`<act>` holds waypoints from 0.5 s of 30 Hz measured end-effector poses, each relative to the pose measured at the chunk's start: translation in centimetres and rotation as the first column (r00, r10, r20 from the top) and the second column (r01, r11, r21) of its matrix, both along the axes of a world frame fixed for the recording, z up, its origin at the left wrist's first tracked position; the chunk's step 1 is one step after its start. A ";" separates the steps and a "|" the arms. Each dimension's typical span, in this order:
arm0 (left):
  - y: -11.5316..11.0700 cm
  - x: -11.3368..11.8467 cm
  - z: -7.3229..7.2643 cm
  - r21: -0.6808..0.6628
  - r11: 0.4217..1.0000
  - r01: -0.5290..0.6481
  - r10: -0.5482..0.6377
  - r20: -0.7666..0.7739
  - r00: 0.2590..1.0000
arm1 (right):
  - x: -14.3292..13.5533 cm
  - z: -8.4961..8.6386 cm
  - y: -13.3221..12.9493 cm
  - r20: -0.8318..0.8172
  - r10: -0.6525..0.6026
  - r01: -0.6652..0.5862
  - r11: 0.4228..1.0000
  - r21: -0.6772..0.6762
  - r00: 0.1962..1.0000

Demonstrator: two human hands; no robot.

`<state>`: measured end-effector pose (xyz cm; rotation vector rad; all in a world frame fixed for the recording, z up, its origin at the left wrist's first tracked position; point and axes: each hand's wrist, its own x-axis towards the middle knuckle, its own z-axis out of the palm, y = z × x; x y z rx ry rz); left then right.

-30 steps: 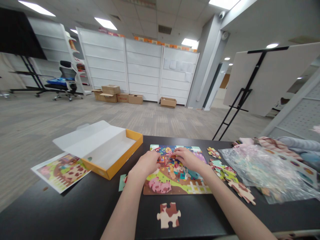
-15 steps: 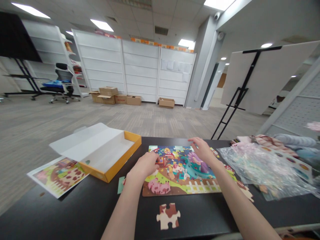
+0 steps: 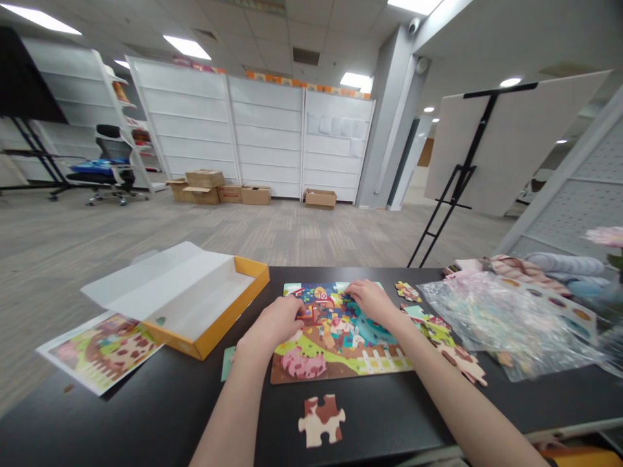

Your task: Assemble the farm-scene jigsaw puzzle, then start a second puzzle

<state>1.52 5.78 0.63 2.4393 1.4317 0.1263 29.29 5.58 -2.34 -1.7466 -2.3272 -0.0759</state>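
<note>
Multicoloured jigsaw (image 3: 335,344) is lying flat on the black table (image 3: 379,421), in front of us. We are keeping our left hand (image 3: 278,318) at its left part, as half a second ago, fingers bent; we cannot tell whether they are gripping a piece. Our right hand (image 3: 370,301), then spread farther right, is now reaching over the far middle, fingers curled, their grip hidden. Brown-and-cream piece (image 3: 321,421) is lying loose nearer us; yellow box (image 3: 232,305) is standing open at left.
</note>
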 end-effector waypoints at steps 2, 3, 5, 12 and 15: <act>0.1 0.0 -0.2 0.003 1.000 0.008 -0.008 0.016 1.000 | 0.2 -0.2 0.1 -0.001 -0.009 0.009 1.000 0.002 1.000; 0.2 -0.1 -0.3 0.007 1.000 0.014 -0.014 0.024 1.000 | 0.3 -0.3 0.1 -0.004 -0.010 0.010 1.000 0.006 1.000; 0.3 -0.1 -0.6 0.013 1.000 0.019 -0.020 0.033 0.999 | 0.3 -0.4 0.1 -0.015 0.001 -0.001 1.000 0.013 1.000; 0.5 -0.1 -0.6 -0.002 1.000 0.023 -0.023 0.018 1.000 | 2.9 1.6 -0.2 -0.124 -0.080 0.098 0.983 0.153 0.989; 0.3 -0.1 -0.2 -0.016 1.000 0.013 -0.013 0.009 1.000 | 6.2 3.1 -1.0 -0.142 -0.338 0.360 0.915 0.183 0.930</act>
